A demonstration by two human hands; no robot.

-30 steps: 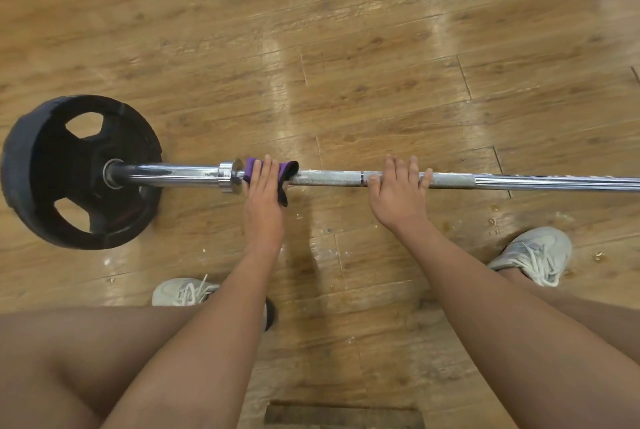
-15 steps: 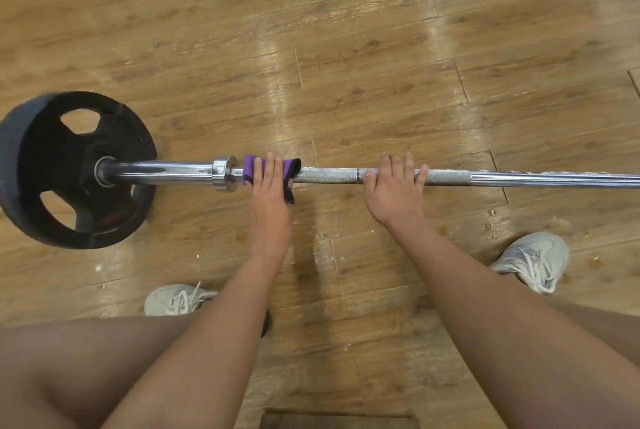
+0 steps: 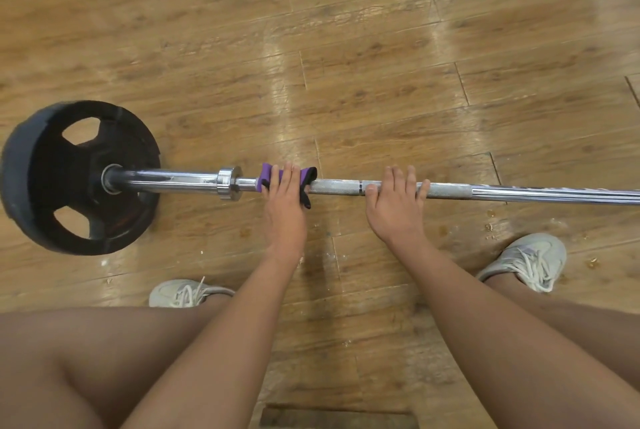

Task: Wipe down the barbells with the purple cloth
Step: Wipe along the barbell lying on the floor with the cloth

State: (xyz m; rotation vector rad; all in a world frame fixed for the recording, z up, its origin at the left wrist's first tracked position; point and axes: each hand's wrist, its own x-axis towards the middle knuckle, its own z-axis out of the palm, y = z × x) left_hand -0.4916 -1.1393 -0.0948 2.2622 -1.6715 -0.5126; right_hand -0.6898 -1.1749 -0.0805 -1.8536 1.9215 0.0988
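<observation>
A chrome barbell (image 3: 334, 188) lies across the wooden floor, with a black weight plate (image 3: 41, 179) on its left end. The purple cloth (image 3: 264, 177), edged in black, is wrapped over the shaft just right of the collar (image 3: 228, 182). My left hand (image 3: 284, 210) grips the cloth round the bar with its fingers curled over the top. A hand's width to the right, my right hand (image 3: 394, 212) grips the bare knurled shaft. The far right end of the bar runs out of view.
My bare knees and forearms fill the lower part of the view. My pale sneakers (image 3: 526, 260) (image 3: 180, 292) stand on the floor just behind the bar. Small crumbs (image 3: 490, 227) lie scattered on the boards near the right shoe.
My left hand has slid the cloth a little to the right, away from the collar. My right hand has stayed in place on the bar.
</observation>
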